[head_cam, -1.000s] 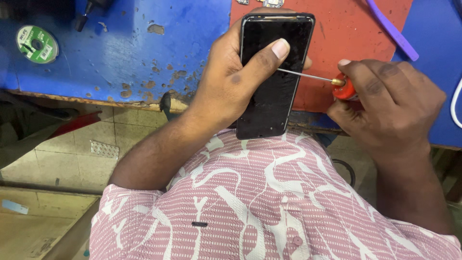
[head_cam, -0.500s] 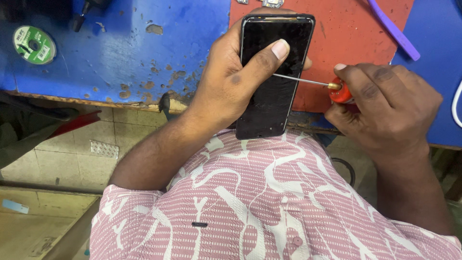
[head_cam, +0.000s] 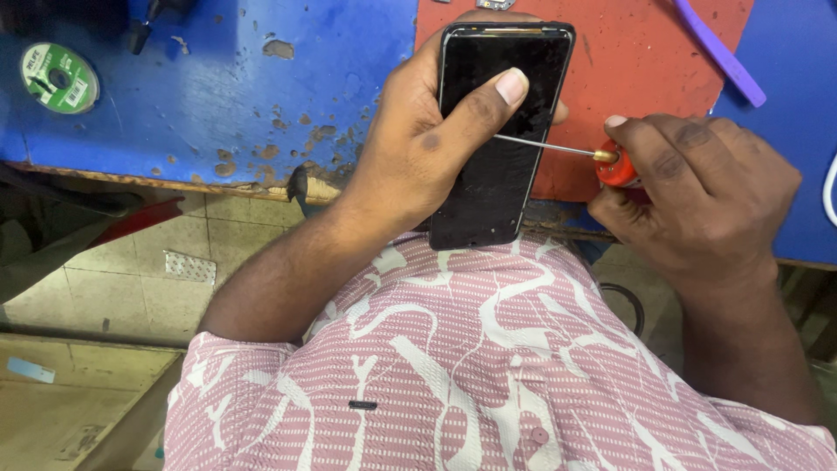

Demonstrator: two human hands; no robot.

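Observation:
My left hand (head_cam: 427, 148) grips a black smartphone (head_cam: 497, 187) held upright over the table edge, thumb pressed across its dark screen. My right hand (head_cam: 697, 196) holds a small screwdriver (head_cam: 610, 161) with a red handle. Its thin metal shaft points left and its tip meets the phone's right edge just under my thumb. The phone's lower end overhangs my pink patterned shirt.
A worn blue table (head_cam: 218, 96) carries a red mat (head_cam: 628, 70) under the phone. A green round spool (head_cam: 59, 77) lies at the far left, a purple strip tool (head_cam: 719, 52) at the upper right. Tiled floor (head_cam: 131, 288) shows below left.
The screwdriver shaft has dropped slightly lower along the phone's right edge, tilting a little; my right hand shifted with it. The left hand keeps the same grip.

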